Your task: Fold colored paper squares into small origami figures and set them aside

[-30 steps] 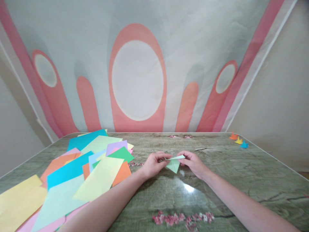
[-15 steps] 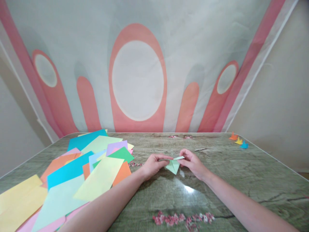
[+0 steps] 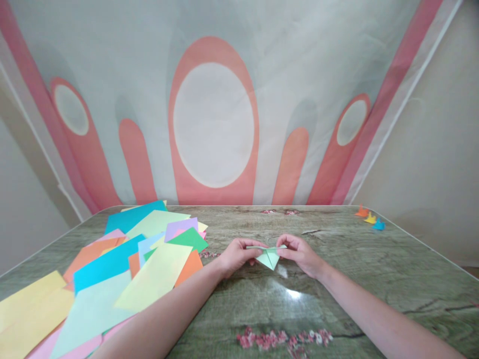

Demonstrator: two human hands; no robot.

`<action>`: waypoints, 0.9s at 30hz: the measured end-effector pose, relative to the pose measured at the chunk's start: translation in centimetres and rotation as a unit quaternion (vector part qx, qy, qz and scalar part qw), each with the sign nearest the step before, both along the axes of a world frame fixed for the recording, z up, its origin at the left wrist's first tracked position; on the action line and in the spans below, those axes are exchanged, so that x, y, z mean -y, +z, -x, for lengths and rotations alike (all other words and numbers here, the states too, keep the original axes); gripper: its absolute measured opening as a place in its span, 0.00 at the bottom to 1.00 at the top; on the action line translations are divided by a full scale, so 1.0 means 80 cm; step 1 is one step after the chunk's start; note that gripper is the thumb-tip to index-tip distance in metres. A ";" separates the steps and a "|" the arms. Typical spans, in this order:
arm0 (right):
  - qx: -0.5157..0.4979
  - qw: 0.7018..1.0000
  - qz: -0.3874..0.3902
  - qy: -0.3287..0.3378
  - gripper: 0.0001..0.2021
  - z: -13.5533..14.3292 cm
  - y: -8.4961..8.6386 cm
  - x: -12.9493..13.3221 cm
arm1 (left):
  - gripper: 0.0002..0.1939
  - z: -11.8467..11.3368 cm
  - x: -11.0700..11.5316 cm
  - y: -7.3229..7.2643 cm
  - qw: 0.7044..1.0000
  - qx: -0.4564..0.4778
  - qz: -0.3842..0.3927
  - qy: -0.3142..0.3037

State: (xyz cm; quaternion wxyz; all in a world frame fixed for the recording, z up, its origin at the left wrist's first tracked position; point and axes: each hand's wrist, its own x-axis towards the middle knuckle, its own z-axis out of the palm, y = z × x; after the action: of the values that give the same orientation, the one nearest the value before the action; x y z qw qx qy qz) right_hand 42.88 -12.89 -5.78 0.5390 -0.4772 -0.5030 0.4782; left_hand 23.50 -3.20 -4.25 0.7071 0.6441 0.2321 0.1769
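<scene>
Well, hands [image 3: 236, 257] [image 3: 301, 255] pinch plain green paper [image 3: 268, 259].

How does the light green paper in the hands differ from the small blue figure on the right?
The light green paper is held by the left hand and right hand; the blue figure rests untouched on the table. The light green paper looks larger, tapering to one near corner; the blue figure looks smaller, with points sticking up. Both appear folded.
</scene>
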 end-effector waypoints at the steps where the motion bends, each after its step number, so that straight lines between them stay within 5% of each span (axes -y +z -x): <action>1: -0.008 1.000 0.000 0.009 0.11 -0.001 0.000 0.000 | 0.16 -0.001 -0.001 -0.001 1.000 0.004 0.018 0.006; 8: -0.009 1.000 0.004 -0.012 0.14 -0.002 -0.007 -0.003 | 0.16 -0.002 -0.007 -0.002 0.990 0.043 0.130 0.036; 16: 0.061 0.995 -0.033 -0.065 0.09 -0.001 -0.008 -0.006 | 0.19 -0.001 -0.009 -0.003 0.983 0.065 0.173 0.020; 20: 0.017 0.995 -0.003 -0.096 0.10 -0.001 -0.012 -0.008 | 0.21 -0.002 -0.006 0.000 0.977 0.092 0.189 0.036; 24: -0.079 0.989 0.010 -0.123 0.09 -0.002 -0.016 -0.012 | 0.32 -0.003 -0.004 0.002 0.980 0.123 0.141 0.074; 27: -0.119 0.983 0.010 -0.136 0.08 -0.002 -0.015 -0.013 | 0.30 -0.004 -0.003 0.000 0.985 0.106 0.066 0.117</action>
State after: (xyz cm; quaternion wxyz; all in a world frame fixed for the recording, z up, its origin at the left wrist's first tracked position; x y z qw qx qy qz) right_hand 43.06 -11.84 -6.96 0.6502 -0.4862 -0.3606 0.4591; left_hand 23.85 -2.96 -4.25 0.7434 0.5418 0.2405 0.3100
